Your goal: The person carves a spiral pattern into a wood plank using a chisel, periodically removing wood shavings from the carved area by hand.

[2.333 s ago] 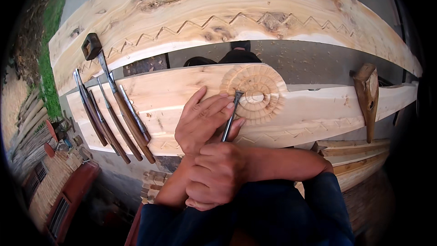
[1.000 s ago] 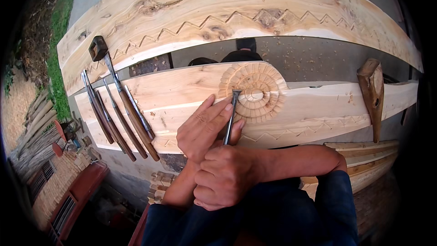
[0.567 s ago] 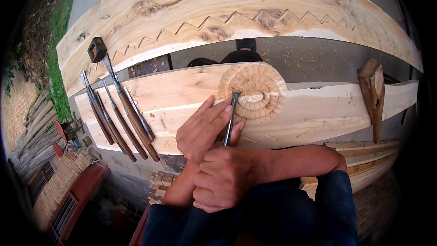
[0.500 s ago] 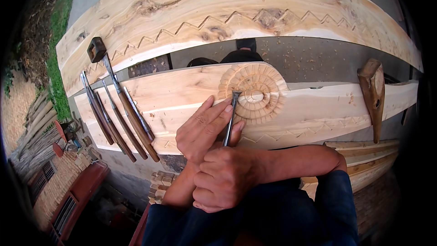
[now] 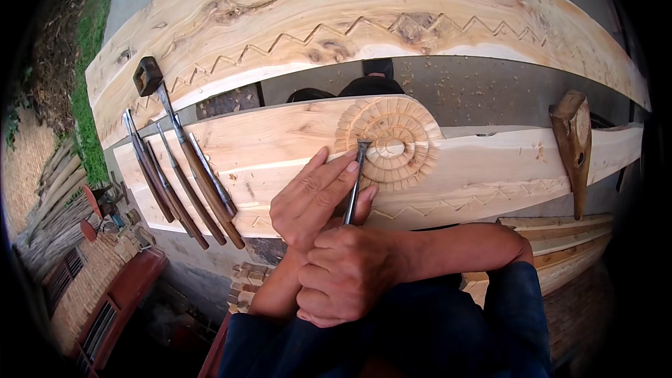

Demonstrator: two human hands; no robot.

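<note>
We see two bare hands gripping a chisel point(image 5: 353, 194) on a carved wooden rosette point(image 5: 408, 145).
The right hand point(image 5: 343, 273) is clenched around the chisel's lower end; the left hand point(image 5: 315, 199) lies farther forward, fingers and thumb on either side of the metal shaft. The blade rests on the rosette's left part, on the nearer board point(image 5: 273, 136). Compared with a second ago, we notice only a slight dip of the blade toward the person, so the carving seems to remain at one spot. Wood-handled tools point(image 5: 198, 204) lie leftward, a wooden mallet point(image 5: 574, 133) rightward, and a zigzag-carved board point(image 5: 294, 24) beyond.
</note>
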